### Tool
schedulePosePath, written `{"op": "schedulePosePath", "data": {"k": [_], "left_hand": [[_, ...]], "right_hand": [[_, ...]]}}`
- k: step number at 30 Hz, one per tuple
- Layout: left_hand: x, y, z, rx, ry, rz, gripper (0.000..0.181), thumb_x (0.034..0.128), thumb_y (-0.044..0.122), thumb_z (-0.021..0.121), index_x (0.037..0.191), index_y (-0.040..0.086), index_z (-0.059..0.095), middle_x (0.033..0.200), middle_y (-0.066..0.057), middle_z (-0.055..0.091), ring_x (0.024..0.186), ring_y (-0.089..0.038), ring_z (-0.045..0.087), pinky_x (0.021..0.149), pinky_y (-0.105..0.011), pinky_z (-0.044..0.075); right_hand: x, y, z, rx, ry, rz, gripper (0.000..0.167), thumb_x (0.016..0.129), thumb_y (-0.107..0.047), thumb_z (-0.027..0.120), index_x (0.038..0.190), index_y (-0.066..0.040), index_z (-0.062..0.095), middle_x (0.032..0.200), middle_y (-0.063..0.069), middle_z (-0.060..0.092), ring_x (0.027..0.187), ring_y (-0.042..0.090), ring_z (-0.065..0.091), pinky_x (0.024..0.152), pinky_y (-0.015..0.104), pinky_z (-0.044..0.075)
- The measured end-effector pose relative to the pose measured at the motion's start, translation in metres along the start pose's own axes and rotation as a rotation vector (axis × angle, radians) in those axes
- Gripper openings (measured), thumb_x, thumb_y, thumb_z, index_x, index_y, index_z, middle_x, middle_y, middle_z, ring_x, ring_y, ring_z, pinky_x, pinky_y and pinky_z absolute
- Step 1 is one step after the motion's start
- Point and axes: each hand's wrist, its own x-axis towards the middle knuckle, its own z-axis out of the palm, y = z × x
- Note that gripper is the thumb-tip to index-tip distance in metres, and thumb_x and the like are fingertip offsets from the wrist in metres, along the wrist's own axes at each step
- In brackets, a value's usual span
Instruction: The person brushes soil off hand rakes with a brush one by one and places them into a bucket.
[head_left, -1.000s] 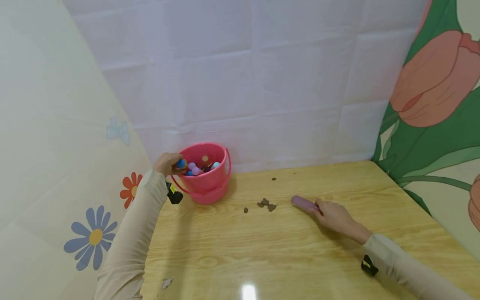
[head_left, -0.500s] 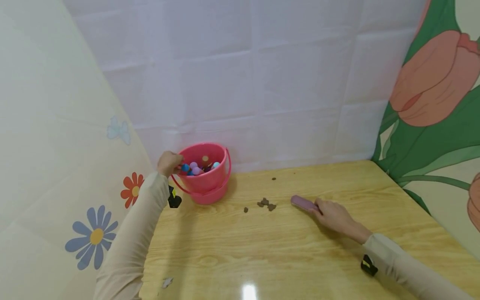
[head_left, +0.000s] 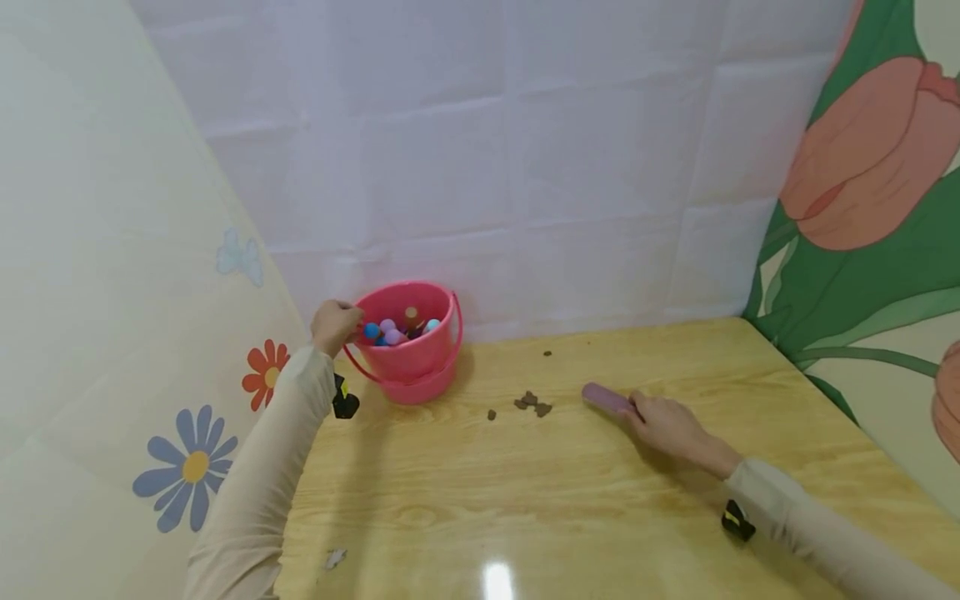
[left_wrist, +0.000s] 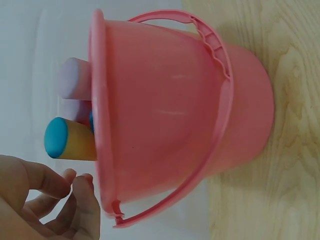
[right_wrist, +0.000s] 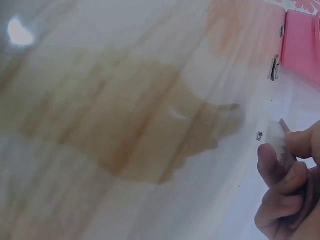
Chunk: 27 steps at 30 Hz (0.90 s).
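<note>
A pink bucket [head_left: 416,367] with a hanging handle stands at the back left of the table, holding several coloured cylinders. One cylinder with a blue end [left_wrist: 70,140] and a yellowish side pokes above the rim. Beside that rim is my left hand [head_left: 333,327]; in the left wrist view its fingers [left_wrist: 55,182] are loosely bent, apart from the cylinder and holding nothing. My right hand [head_left: 667,427] grips a purple brush [head_left: 606,398] low over the table. In the right wrist view pale bristles show by the fingers, which partly hide the brush.
Brown crumbs [head_left: 531,402] lie in the middle of the wooden table [head_left: 480,492], left of the brush. A grey scrap [head_left: 335,559] lies near the front left. A white sheet [head_left: 510,208] hangs behind, and flower-printed sheets border both sides.
My left hand has let go of the blue-ended cylinder, which now rests in the bucket, and has drawn back slightly to the left. My right hand still holds the brush in the same spot.
</note>
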Motion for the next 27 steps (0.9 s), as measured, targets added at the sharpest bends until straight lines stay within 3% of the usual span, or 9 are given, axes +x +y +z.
{"op": "schedulePosePath", "data": {"k": [9,18,22,27], "left_hand": [[-0.007,-0.006,-0.007,0.053,0.054,0.070,0.035,0.0994,0.018,0.052,0.115,-0.011,0.064,0.095,-0.012,0.066,0.062,-0.005,0.060,0.073,-0.028,0.057],[-0.013,-0.011,-0.007,0.014,0.055,0.082,0.034,0.0994,0.019,0.053,0.115,-0.008,0.065,0.081,-0.004,0.065,0.062,-0.009,0.060,0.071,-0.030,0.055],[-0.017,-0.016,-0.006,0.012,0.069,0.080,0.036,0.1001,0.020,0.052,0.119,-0.008,0.063,0.090,-0.009,0.067,0.064,-0.009,0.060,0.074,-0.032,0.056],[-0.021,-0.021,-0.003,-0.003,0.095,0.091,0.036,0.1003,0.020,0.052,0.121,-0.008,0.064,0.100,-0.018,0.067,0.064,-0.007,0.060,0.069,-0.027,0.056]], "right_hand": [[0.005,-0.001,-0.007,-0.015,0.010,-0.005,0.027,0.099,-0.022,0.059,0.104,0.005,0.059,0.068,0.003,0.051,0.054,0.015,0.045,0.046,0.031,0.037],[-0.004,-0.004,-0.014,-0.019,-0.033,0.002,0.025,0.102,-0.022,0.055,0.093,0.001,0.056,0.066,0.003,0.050,0.053,0.015,0.046,0.047,0.033,0.039],[-0.007,-0.002,-0.014,-0.022,-0.052,0.000,0.027,0.103,-0.023,0.051,0.094,0.002,0.056,0.066,0.003,0.051,0.054,0.016,0.046,0.047,0.033,0.040],[-0.008,0.001,-0.012,-0.019,-0.073,0.017,0.031,0.105,-0.023,0.048,0.097,0.006,0.057,0.068,0.005,0.053,0.055,0.017,0.048,0.048,0.035,0.042]]}}
